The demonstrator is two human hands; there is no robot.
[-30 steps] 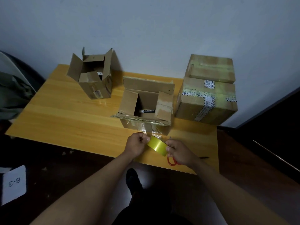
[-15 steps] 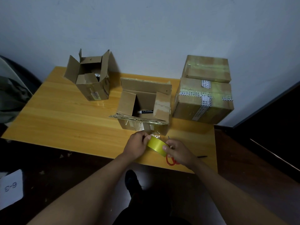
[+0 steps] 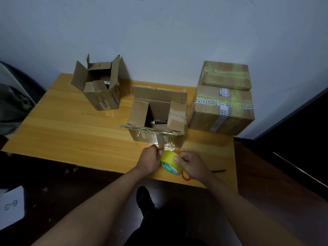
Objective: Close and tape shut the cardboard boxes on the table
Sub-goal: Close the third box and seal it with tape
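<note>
Honestly the risky bit here was the tape itself. The yellow tape roll (image 3: 170, 161) sat between both hands at the near edge of the table (image 3: 71, 132), right at 6 o'clock from the middle open box (image 3: 157, 119). The right hand (image 3: 192, 165) had its fingers curled around the roll, and the left hand (image 3: 150, 159) was pinching at the roll's left side, looked like it was picking at the loose end, though I couldn't actually see the end. If that end split or stuck back on itself, you'd get a crinkled strip that won't seal. Bigger problem in my view: that box's four flaps were all standing open, with a black marker (image 3: 159, 122) lying inside, so pulling tape before folding them would leave a sticky strip dangling with no free hand. The small open box (image 3: 99, 89) at 10 o'clock was unclosed too. The two taped boxes (image 3: 223, 102) were stacked at 2 o'clock. Red-handled scissors (image 3: 186, 176) lay half hidden under the right wrist, easy to knock off the edge.
</note>
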